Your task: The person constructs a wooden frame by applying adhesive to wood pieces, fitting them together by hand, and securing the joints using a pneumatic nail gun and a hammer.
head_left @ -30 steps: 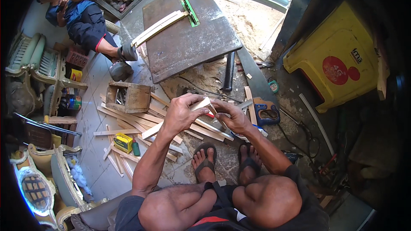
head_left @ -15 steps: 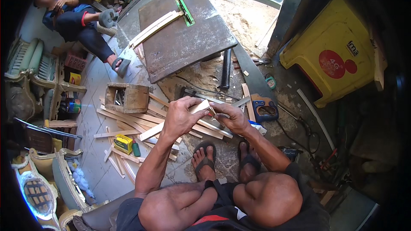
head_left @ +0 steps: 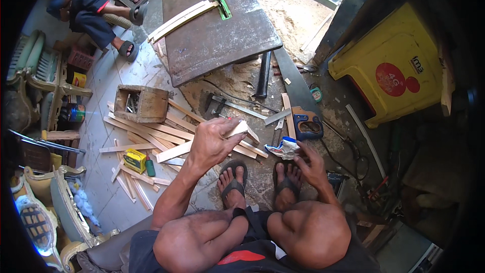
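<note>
My left hand (head_left: pixel 214 141) is closed around a pale wooden strip (head_left: pixel 174 152), whose near end sticks out past the fingers. Against that end sits a short wood piece (head_left: pixel 252 133), set at an angle. My right hand (head_left: pixel 311 167) is apart from the wood, fingers spread, just right of a crumpled white-and-blue packet (head_left: pixel 284 149). Whether a fingertip touches the packet I cannot tell. Beyond the packet lie a handsaw with a blue handle (head_left: pixel 307 126), a wooden strip (head_left: pixel 288 116) and a metal bar clamp (head_left: pixel 237 106).
Several wooden strips (head_left: pixel 144 130) lie at left beneath a wooden box (head_left: pixel 141 103). Near them are a yellow box (head_left: pixel 135 160) and a green bottle (head_left: pixel 150 167). A saw table (head_left: pixel 217 35) stands ahead, a yellow stool (head_left: pixel 394 65) at right. Another person (head_left: pixel 93 12) sits far left.
My right hand has let go of the wood and moved down and right, beside the packet. My left hand still grips the strip. The seated person has shifted their legs.
</note>
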`<state>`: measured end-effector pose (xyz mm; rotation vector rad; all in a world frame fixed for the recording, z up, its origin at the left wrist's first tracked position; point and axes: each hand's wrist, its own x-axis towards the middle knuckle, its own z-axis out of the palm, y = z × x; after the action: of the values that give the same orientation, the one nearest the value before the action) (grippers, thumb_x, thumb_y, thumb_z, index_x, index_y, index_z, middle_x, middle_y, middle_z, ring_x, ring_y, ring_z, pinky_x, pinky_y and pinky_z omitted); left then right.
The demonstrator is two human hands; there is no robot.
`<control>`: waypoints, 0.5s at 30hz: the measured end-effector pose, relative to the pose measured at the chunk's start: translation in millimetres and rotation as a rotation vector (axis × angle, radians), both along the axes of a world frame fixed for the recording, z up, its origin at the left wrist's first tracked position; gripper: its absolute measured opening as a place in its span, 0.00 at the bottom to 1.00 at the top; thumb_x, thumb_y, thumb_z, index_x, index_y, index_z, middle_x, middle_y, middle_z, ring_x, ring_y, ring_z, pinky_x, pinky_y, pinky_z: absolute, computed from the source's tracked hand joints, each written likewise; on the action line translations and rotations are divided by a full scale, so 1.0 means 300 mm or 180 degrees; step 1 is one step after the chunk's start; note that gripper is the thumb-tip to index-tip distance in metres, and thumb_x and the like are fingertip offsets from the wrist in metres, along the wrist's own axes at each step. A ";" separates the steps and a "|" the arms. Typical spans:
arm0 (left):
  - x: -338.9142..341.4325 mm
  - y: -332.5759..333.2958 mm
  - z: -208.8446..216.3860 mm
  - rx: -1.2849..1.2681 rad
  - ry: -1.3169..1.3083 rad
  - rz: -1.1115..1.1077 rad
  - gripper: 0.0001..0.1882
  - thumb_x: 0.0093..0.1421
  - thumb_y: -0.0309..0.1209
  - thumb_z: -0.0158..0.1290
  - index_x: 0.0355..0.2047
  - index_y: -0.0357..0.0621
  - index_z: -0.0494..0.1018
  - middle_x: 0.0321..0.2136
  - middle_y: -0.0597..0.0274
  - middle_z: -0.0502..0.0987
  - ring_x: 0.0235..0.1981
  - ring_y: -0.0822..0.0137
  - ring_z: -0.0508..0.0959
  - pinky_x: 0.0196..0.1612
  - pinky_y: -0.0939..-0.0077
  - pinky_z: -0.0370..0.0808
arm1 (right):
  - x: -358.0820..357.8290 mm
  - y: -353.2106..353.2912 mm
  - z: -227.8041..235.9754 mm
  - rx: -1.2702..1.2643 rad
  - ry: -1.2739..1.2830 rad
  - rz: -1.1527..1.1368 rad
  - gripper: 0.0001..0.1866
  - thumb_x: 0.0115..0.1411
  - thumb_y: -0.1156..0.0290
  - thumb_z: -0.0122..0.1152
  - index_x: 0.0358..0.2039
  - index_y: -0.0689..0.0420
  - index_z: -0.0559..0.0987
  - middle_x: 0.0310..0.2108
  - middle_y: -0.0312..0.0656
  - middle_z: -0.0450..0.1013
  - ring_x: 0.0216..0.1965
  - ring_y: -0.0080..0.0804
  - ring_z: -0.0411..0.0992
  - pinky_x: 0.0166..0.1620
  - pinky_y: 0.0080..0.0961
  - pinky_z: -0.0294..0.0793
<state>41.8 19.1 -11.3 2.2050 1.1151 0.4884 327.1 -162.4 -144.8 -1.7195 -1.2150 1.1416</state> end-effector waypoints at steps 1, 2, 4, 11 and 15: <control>-0.001 0.005 0.003 0.0051 0.0067 -0.0056 0.21 0.59 0.34 0.69 0.47 0.30 0.83 0.36 0.43 0.85 0.35 0.52 0.86 0.39 0.65 0.81 | 0.012 -0.035 0.001 -0.0043 -0.0042 -0.0107 0.28 0.65 0.73 0.65 0.65 0.60 0.74 0.51 0.54 0.78 0.48 0.46 0.80 0.49 0.37 0.81; -0.002 0.005 -0.001 0.0099 0.0094 -0.0070 0.21 0.59 0.35 0.68 0.47 0.29 0.83 0.36 0.42 0.85 0.35 0.51 0.86 0.40 0.65 0.81 | 0.029 -0.073 -0.005 -0.0022 -0.0419 -0.0195 0.27 0.64 0.74 0.65 0.64 0.61 0.75 0.50 0.54 0.78 0.47 0.47 0.80 0.48 0.37 0.81; -0.014 0.007 -0.005 0.0192 0.0125 -0.0111 0.21 0.60 0.35 0.68 0.47 0.29 0.83 0.37 0.42 0.85 0.35 0.50 0.86 0.41 0.64 0.81 | 0.079 -0.152 -0.013 0.0021 -0.1197 -0.0360 0.24 0.63 0.75 0.65 0.61 0.62 0.76 0.50 0.56 0.78 0.46 0.49 0.80 0.46 0.37 0.80; 0.026 -0.002 -0.010 0.0229 0.0040 -0.0269 0.22 0.60 0.34 0.67 0.49 0.31 0.82 0.38 0.41 0.85 0.38 0.48 0.85 0.43 0.61 0.81 | 0.183 -0.340 -0.037 -0.0722 -0.2021 -0.0857 0.23 0.65 0.70 0.64 0.58 0.64 0.75 0.47 0.57 0.77 0.46 0.48 0.78 0.46 0.41 0.76; 0.042 -0.003 -0.004 0.0280 0.0042 -0.0305 0.21 0.59 0.34 0.67 0.48 0.31 0.82 0.36 0.43 0.84 0.38 0.48 0.84 0.44 0.59 0.81 | 0.176 -0.409 -0.039 -0.2053 -0.2337 -0.1009 0.31 0.70 0.61 0.63 0.69 0.60 0.69 0.61 0.61 0.71 0.60 0.52 0.72 0.61 0.48 0.70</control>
<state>54.4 18.3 -12.4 2.3288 1.0067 0.4906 380.1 -285.2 -156.6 -2.8739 -0.9385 0.7549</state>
